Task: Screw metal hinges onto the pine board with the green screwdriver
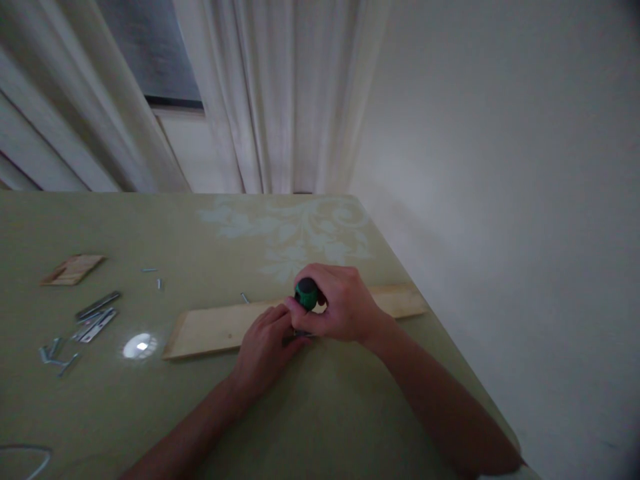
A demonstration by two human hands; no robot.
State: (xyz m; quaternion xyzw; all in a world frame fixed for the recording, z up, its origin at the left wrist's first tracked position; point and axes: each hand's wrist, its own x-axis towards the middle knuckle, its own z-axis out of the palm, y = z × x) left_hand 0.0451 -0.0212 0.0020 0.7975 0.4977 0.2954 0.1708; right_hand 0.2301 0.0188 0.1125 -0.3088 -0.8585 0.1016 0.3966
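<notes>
A long pale wooden board (210,331) lies across the table in front of me. My right hand (345,300) is closed around the green and black handle of a screwdriver (307,293), held upright over the middle of the board; its tip is hidden. My left hand (270,340) grips the board just left of the screwdriver, fingers on top and thumb along the near edge. A small dark metal bit shows under the right fingers, too covered to name. Just behind the board lies a screw (245,297).
To the left lie metal strips (97,325), a dark metal bar (98,305), several screws (57,357) and a small wooden piece (73,269). Two more screws (159,284) sit farther back. A white wall (500,200) borders the table's right edge; curtains (280,100) hang behind.
</notes>
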